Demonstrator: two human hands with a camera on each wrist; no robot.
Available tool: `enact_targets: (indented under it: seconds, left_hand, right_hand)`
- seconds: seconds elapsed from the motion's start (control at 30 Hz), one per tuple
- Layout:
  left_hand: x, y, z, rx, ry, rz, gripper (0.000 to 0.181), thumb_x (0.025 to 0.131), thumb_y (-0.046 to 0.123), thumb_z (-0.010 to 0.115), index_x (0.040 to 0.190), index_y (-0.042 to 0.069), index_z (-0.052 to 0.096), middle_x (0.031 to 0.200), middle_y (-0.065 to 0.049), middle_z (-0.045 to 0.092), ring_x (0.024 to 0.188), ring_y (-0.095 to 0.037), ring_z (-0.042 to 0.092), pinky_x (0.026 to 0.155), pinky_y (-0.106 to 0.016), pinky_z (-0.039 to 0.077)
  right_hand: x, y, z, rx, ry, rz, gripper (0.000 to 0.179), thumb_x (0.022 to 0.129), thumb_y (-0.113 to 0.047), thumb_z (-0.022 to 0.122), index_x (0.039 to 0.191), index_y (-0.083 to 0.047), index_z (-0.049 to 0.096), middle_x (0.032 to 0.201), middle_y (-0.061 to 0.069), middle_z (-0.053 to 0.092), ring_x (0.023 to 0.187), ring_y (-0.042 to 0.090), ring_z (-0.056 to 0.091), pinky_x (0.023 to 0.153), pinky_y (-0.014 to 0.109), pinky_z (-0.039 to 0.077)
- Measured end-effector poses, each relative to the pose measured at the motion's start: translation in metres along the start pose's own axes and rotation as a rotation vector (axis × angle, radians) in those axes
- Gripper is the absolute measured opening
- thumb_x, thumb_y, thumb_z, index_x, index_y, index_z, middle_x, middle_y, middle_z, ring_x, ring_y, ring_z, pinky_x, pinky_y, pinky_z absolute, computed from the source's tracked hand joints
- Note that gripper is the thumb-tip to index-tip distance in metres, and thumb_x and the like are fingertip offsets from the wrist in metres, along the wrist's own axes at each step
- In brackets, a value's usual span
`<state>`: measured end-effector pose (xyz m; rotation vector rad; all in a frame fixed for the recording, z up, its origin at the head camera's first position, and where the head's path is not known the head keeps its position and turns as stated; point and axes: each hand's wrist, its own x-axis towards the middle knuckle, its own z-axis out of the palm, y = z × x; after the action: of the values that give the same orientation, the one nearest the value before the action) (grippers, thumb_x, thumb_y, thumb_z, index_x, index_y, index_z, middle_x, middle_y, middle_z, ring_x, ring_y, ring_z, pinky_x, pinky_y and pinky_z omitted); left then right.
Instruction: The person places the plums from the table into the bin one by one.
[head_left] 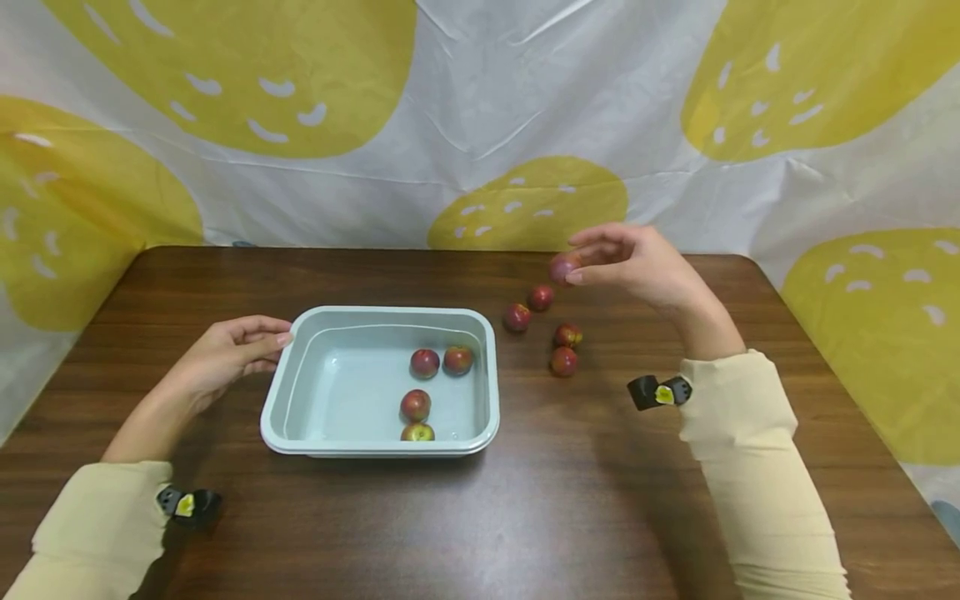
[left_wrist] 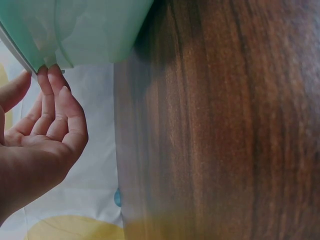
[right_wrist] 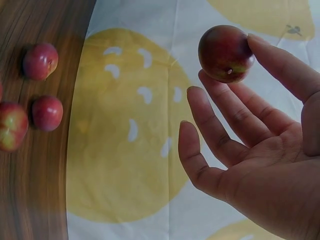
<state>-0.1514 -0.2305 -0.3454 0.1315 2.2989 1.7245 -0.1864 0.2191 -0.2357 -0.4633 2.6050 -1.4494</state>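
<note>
Held fruit: a round red fruit (head_left: 562, 268) at 2 o'clock of the basin (clock centred there, 12 pointing away from you), near the table's far edge.
Right grip: your right hand (head_left: 641, 265) pinches this fruit between thumb and fingertips, palm apart from it; so light a hold probably suits something small and smooth.
Loose fruits: four on the wood, a far pair (head_left: 517, 317) at 2 o'clock and a near pair (head_left: 563, 362) toward 3, all on your right hand's side, presumably for easy reach.
Basin: a pale rectangular basin (head_left: 352, 392), its long side across in front of you.
Left grip: your left hand (head_left: 228, 348) pinches the rim at 10 o'clock, likely to steady the basin.
Contained fruits: four (head_left: 424, 363) in the basin's right half, from 2 to 5 o'clock; the near wall partly hides the lowest.
Obstacles: the basin's right wall stands between the held fruit and the interior; the far pair lies near that line.
Surroundings: brown table (head_left: 540, 500); at 12 o'clock, a white cloth (head_left: 480, 100) with yellow shapes; black straps (head_left: 643, 392) at both cuffs.
</note>
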Motion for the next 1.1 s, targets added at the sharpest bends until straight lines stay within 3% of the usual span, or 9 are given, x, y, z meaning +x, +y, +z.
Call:
enact_targets:
  seconds: [0.27, 0.8, 1.1]
  left_hand:
    - [0.001, -0.001, -0.001, 0.013, -0.003, -0.008, 0.049, 0.091, 0.018, 0.057, 0.122, -0.016, 0.04, 0.086, 0.01, 0.063, 0.078, -0.007, 0.06, 0.07, -0.024, 0.052]
    - [0.001, 0.0, -0.001, 0.038, 0.005, -0.018, 0.05, 0.091, 0.019, 0.057, 0.123, -0.015, 0.041, 0.087, 0.009, 0.062, 0.079, -0.006, 0.06, 0.07, -0.024, 0.052]
    - [0.001, 0.0, -0.001, 0.041, -0.001, -0.018, 0.05, 0.091, 0.019, 0.057, 0.123, -0.015, 0.04, 0.088, 0.009, 0.062, 0.079, -0.006, 0.06, 0.07, -0.024, 0.052]
  right_hand:
    - [0.001, -0.008, 0.007, -0.001, -0.003, -0.024, 0.04, 0.079, -0.01, 0.071, 0.115, -0.001, 0.057, 0.097, 0.005, 0.068, 0.088, 0.012, 0.062, 0.073, 0.022, 0.048]
    - [0.014, -0.019, 0.032, 0.083, -0.118, -0.076, 0.043, 0.079, -0.006, 0.07, 0.118, 0.001, 0.054, 0.105, 0.011, 0.065, 0.094, 0.017, 0.061, 0.079, 0.029, 0.049]
    - [0.022, -0.029, 0.055, 0.106, -0.174, -0.035, 0.044, 0.078, -0.01, 0.072, 0.118, -0.004, 0.055, 0.102, 0.008, 0.066, 0.094, 0.018, 0.062, 0.086, 0.034, 0.045]
